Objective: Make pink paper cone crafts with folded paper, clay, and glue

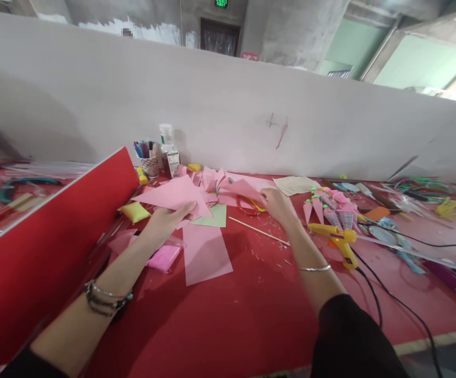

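Observation:
My left hand (167,219) pinches the near edge of a large pink paper sheet (175,194), holding it just above the red table (228,315). Further right, my right hand (277,205) is closed around the orange handles of scissors (246,206), which reach into a pile of pink paper pieces (228,184). A second pink sheet (205,253) lies flat below my left hand, and a pale green sheet (216,216) lies between my hands. A thin wooden stick (258,231) rests under my right wrist.
A yellow glue gun (336,237) with a black cord lies right of my right arm, beside pink paper cones (332,207). A red divider board (50,241) stands on the left. A cup of pens (147,157) and a bottle (167,142) stand by the back wall.

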A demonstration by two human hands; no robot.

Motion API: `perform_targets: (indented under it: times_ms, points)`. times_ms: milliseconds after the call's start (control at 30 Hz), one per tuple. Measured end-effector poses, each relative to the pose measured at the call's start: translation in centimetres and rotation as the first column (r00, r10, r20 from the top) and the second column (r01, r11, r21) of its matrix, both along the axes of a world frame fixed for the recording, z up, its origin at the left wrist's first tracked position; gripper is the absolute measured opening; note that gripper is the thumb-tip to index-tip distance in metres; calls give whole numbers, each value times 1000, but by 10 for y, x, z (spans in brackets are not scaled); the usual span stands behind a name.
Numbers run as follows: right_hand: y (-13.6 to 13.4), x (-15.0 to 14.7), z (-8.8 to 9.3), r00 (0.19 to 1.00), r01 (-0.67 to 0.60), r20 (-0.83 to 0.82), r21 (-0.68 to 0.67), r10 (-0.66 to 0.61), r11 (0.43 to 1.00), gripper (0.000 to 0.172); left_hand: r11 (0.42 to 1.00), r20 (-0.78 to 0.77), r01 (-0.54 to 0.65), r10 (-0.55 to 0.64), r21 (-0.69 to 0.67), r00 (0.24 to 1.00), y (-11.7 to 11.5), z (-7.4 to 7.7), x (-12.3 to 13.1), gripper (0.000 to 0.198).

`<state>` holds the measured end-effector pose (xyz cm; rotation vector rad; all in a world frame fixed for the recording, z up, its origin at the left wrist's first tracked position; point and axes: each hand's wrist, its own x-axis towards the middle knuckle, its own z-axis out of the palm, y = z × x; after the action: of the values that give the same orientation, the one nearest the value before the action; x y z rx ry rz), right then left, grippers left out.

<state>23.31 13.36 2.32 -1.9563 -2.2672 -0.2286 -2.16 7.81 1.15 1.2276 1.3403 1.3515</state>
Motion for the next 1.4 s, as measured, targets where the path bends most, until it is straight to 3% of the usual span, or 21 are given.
perform_targets:
  times_ms: [100,267,433,733,967,1167,1400]
  points:
    - [7,6,13,996,87,-37,113,-83,990,29,997,30,68,-69,22,997,0,-1,-1,18]
    - [18,16,29,971,239,-85,278,-224,930,33,998,-93,54,-57,-38,994,-2,-1,-4,23]
    - [26,20,29,952,304,-57,306,-302,902,31,998,-151,57,-58,-9,987,-4,3,-4,24]
    - [31,5,-3,954,294,16,141,-300,945,31,997,-76,67,-69,-27,995,-8,9,-1,23]
    - [25,-16,-24,974,220,-34,-67,-223,973,33,993,-35,64,-67,-99,997,-10,14,2,25]
    - [32,-28,-34,967,163,-150,-253,-205,954,27,972,-61,58,-73,-230,995,-10,8,2,29]
    - [37,-31,-29,854,66,-463,-357,-238,932,24,993,-92,112,-109,34,990,-8,11,-1,26]
